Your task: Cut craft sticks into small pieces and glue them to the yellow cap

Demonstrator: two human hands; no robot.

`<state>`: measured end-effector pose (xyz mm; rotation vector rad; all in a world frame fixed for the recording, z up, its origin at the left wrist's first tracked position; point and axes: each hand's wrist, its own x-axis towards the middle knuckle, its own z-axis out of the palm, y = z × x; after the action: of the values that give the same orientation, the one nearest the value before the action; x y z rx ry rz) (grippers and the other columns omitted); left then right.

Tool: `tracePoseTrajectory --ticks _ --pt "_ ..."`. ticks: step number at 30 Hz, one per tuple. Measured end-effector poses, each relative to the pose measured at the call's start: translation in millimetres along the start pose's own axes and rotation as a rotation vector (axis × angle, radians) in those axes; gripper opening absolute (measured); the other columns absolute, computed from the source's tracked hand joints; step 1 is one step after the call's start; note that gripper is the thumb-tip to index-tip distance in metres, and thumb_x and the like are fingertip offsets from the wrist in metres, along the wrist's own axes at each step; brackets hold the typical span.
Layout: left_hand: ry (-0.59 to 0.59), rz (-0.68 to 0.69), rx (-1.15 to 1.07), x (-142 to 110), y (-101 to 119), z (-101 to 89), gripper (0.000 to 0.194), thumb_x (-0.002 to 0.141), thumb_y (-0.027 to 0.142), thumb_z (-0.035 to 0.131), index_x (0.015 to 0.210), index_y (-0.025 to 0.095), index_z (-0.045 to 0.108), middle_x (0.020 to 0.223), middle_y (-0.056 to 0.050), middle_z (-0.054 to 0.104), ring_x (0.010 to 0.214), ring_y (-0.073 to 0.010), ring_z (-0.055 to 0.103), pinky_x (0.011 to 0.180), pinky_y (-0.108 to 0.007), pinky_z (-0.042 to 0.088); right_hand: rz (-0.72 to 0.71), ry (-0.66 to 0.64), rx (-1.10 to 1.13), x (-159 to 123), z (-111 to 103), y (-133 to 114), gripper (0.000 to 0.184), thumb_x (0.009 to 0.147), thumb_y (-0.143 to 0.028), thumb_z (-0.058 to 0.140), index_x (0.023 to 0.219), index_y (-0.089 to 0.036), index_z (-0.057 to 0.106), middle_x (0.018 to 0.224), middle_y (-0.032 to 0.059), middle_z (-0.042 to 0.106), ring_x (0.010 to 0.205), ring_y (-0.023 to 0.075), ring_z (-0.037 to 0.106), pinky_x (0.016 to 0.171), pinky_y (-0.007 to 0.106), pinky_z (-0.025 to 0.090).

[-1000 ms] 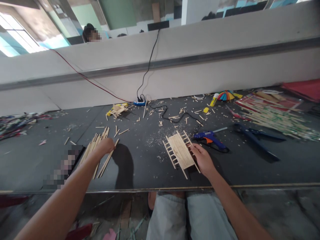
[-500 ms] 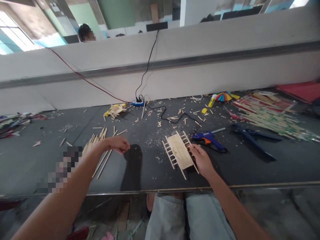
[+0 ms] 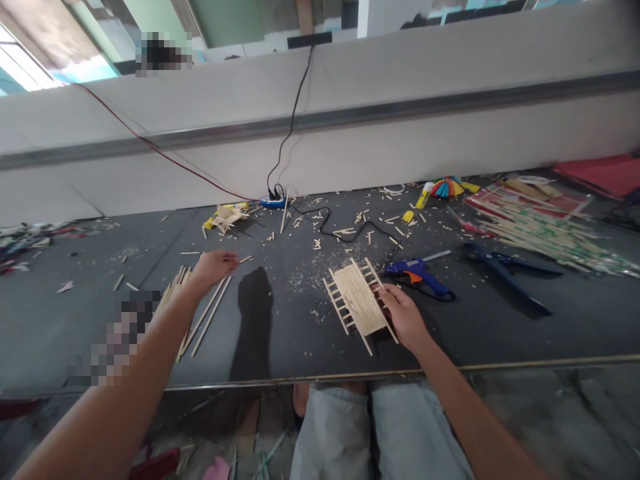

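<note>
My right hand [image 3: 404, 316] grips the right side rail of a small wooden stick model [image 3: 359, 297], which has a slatted panel in the middle and ladder-like rungs along both sides. The model is tilted just above the dark tabletop, and my fingertips are partly hidden behind it. To the left, my left hand [image 3: 216, 268] hovers over loose wooden sticks [image 3: 213, 313] with its fingers stretched forward and nothing visible in them. A short stick [image 3: 245, 259] lies close to its fingertips. More sticks are partly covered by my left forearm.
A blue glue gun [image 3: 419, 275] lies right of the model, near a dark blue plier-like tool [image 3: 505, 273]. A sheaf of sticks [image 3: 555, 233] is farther right. Scraps, a black cord [image 3: 327, 227], a glue stick [image 3: 425, 195] and a power strip [image 3: 273, 201] are along the back wall.
My left hand has moved left and slightly away from me, and its fingers have straightened from a closed shape. My right hand still holds the stick model in nearly the same place.
</note>
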<state>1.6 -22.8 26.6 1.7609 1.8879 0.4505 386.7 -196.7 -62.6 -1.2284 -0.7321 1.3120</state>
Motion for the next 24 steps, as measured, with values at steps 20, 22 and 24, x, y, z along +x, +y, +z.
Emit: tracePoseTrajectory --ticks 20,22,24 --pt "-0.275 0.167 0.022 0.9 57.9 35.4 0.034 0.069 0.028 0.063 0.102 0.021 0.067 0.101 -0.003 0.07 0.099 -0.0202 0.062 0.087 -0.028 0.046 -0.034 0.007 -0.026 -1.2 1.7 -2.6 0.039 0.073 -0.055 0.062 0.091 -0.021 0.064 0.076 0.0026 0.065 0.065 0.0183 0.058 0.059 0.029 0.047" --pt "-0.178 0.123 0.13 1.0 41.1 28.4 0.023 0.073 0.025 0.065 0.094 0.017 0.067 0.098 -0.005 0.069 0.096 -0.0205 0.062 0.088 -0.032 0.046 -0.032 0.007 -0.025 -1.2 2.0 -2.7 0.038 0.072 -0.055 0.062 0.091 -0.021 0.064 0.076 0.0023 0.065 0.065 0.0184 0.059 0.059 0.029 0.047" --pt "-0.064 0.086 0.219 -2.5 20.4 17.5 0.023 0.082 0.028 0.059 0.1 0.013 0.062 0.104 -0.008 0.064 0.095 -0.0197 0.06 0.086 -0.04 0.048 -0.029 0.007 -0.022 -1.0 2.1 -2.7 0.038 0.071 -0.055 0.063 0.09 -0.022 0.065 0.076 0.0019 0.065 0.064 0.0185 0.059 0.06 0.029 0.047"
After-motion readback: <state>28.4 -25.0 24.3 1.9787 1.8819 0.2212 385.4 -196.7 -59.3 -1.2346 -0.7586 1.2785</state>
